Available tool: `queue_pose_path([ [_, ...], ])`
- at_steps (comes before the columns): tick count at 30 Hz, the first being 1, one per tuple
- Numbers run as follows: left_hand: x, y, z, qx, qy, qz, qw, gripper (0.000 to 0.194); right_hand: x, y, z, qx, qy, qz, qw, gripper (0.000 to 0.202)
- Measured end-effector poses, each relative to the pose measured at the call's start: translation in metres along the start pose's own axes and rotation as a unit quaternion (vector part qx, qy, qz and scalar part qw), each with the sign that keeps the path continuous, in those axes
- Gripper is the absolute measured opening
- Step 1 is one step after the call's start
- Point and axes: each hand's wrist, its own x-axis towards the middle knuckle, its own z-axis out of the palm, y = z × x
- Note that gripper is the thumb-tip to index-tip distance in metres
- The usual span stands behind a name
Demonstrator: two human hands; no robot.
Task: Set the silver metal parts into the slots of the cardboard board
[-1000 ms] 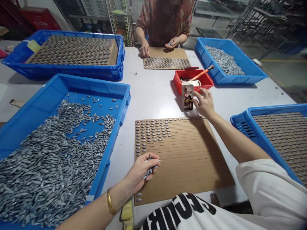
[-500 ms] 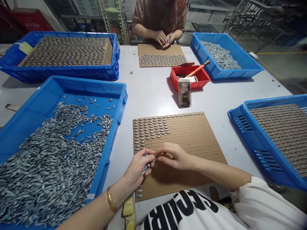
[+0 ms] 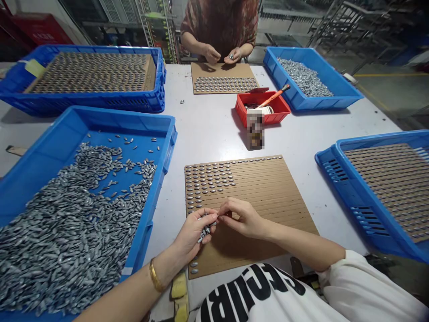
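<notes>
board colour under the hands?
Brown; the board shows best in the head view.

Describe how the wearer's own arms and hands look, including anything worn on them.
The left hand is gloveless, with a gold-coloured bracelet around its wrist; the right hand is gloveless too, its wrist unadorned. A loose white sleeve ends near the right elbow; no left sleeve shows.

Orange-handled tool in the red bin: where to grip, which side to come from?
Probably mid-handle, from above and the right. The orange-handled tool slants up and rightward, its dark end raised and exposed above the red bin. Its lower end can't be made out.
</notes>
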Motion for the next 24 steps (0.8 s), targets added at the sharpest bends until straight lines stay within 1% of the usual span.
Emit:
queue_pose_path([
  [3,0.0,-0.002,-0.001,0.002,-0.013,-0.005,1.0,0.024,-0.004,-0.001,0.001,0.01,0.009,0.02,1.0,0.007],
  [5,0.001,-0.003,-0.001,0.003,-0.022,-0.013,1.0,0.026,-0.006,-0.001,0.0,0.008,0.007,0.021,1.0,0.007],
  [8,0.0,-0.004,0.0,0.008,-0.026,-0.023,0.999,0.029,-0.01,0.001,-0.002,-0.031,0.0,-0.025,0.999,0.009],
  [12,-0.001,-0.003,0.001,0.008,-0.021,-0.037,0.999,0.028,-0.012,0.004,-0.003,-0.134,-0.001,-0.103,0.986,0.022],
  [16,-0.001,-0.003,0.002,0.01,-0.02,-0.05,0.998,0.026,-0.013,0.005,-0.005,-0.2,0.002,-0.141,0.97,0.027],
  [24,-0.001,-0.002,0.001,-0.012,-0.015,-0.069,0.997,0.019,-0.014,0.0,-0.008,-0.201,-0.017,-0.136,0.97,0.028],
])
